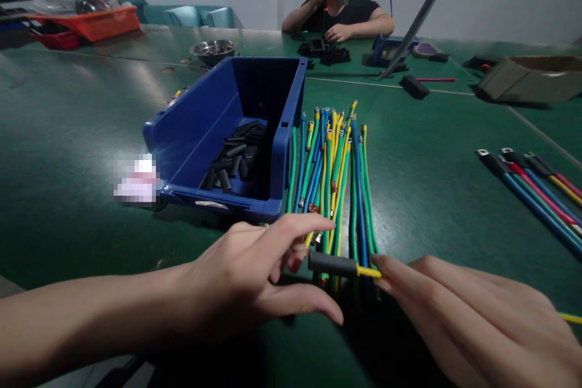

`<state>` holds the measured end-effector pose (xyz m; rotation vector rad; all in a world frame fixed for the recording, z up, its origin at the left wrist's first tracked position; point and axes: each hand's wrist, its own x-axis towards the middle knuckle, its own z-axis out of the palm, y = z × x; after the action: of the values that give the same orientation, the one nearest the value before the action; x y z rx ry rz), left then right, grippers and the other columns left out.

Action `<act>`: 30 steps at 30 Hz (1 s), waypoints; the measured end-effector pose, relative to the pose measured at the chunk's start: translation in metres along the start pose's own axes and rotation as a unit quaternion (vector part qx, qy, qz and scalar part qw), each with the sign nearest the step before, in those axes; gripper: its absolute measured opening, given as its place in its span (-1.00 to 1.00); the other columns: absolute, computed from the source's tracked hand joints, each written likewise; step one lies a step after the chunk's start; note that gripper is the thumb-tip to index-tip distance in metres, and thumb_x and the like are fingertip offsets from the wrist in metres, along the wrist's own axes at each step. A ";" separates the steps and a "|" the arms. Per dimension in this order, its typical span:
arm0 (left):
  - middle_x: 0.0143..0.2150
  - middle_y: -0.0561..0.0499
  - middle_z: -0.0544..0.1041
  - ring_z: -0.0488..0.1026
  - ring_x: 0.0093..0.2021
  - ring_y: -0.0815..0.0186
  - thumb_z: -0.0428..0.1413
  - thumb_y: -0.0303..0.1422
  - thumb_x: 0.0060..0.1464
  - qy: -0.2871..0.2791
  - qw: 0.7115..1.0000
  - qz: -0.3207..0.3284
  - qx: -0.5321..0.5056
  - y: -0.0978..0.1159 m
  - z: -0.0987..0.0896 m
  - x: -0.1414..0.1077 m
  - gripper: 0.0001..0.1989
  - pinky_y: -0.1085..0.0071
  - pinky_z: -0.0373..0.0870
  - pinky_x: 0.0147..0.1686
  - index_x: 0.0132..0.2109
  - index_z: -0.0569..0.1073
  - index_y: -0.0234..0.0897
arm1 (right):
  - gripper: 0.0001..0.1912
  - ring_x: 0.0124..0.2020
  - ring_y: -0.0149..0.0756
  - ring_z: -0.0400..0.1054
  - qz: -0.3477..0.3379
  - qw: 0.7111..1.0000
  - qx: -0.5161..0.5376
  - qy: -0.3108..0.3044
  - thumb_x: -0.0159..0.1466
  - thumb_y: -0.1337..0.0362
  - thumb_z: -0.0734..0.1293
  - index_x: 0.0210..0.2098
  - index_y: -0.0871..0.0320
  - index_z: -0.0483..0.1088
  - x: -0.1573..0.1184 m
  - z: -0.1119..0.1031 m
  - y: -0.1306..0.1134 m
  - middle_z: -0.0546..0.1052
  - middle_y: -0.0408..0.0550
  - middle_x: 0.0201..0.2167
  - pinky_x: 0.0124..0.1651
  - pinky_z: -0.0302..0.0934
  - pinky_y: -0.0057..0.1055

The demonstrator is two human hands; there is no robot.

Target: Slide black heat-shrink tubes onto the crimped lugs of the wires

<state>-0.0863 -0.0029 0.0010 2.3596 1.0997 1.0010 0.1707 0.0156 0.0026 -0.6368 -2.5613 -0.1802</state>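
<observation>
Pinched in my right hand is a yellow wire, its tail showing again past the hand at the right edge. A black sleeve covers the wire's near end and points left. Thumb and fingers spread apart, my left hand is around the sleeve's free end without visibly gripping it. Beyond the hands lies a bundle of green, blue and yellow wires with metal lugs on several ends. To its left, a blue bin holds many loose black sleeves.
Finished-looking cables with black ends lie at right. Farther off are a metal bowl, an orange basket, a cardboard box, a black brush-like block and a slanted metal pole. Another person sits across the green table.
</observation>
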 end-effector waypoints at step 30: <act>-0.52 0.25 0.53 0.49 -0.57 0.52 0.13 -0.39 0.22 0.050 0.989 0.050 0.128 -0.001 -0.008 0.002 -0.95 0.64 0.41 -0.40 -0.16 0.43 -0.22 | -0.77 -0.61 -0.49 0.17 0.011 1.000 0.015 0.019 0.26 0.53 0.25 -0.10 0.29 0.38 0.000 0.000 0.004 0.35 -0.18 -0.57 -0.56 0.03 -0.46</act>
<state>-0.0919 -0.0004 0.0073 2.6149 1.2229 1.0808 0.1730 0.0193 0.0025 -0.6445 -2.5154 -0.1454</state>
